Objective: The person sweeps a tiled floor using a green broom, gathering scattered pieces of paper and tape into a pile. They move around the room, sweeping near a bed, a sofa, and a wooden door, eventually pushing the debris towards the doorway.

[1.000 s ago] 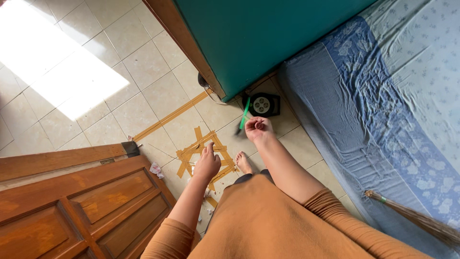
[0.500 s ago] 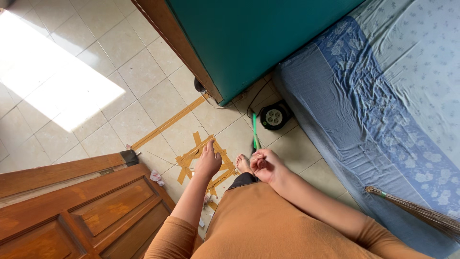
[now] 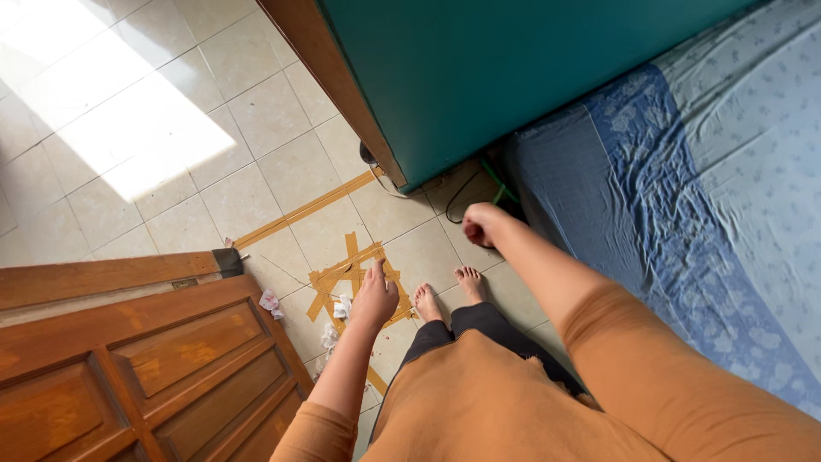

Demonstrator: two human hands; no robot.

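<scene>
My right hand [image 3: 481, 224] is closed in a fist around the end of a thin green broom handle [image 3: 501, 188]. The handle runs away from the fist into the gap between the teal wall [image 3: 513, 68] and the bed [image 3: 684, 188]; its far end is hidden there. My left hand [image 3: 375, 296] hangs lower, fingers loosely apart, holding nothing, above strips of yellow tape [image 3: 355, 269] stuck on the tiled floor. My bare feet [image 3: 427, 302] stand just right of the tape.
A brown wooden door [image 3: 128, 359] fills the lower left. White paper scraps [image 3: 273, 300] lie on the tiles near its edge. A black cable [image 3: 462, 184] trails by the wall's foot. Sunlight falls on the floor [image 3: 137, 128] at upper left.
My right hand has gone forward with the green handle toward the gap by the bed. The round black cable reel and the brown bristles at lower right are out of sight. Both feet now show.
</scene>
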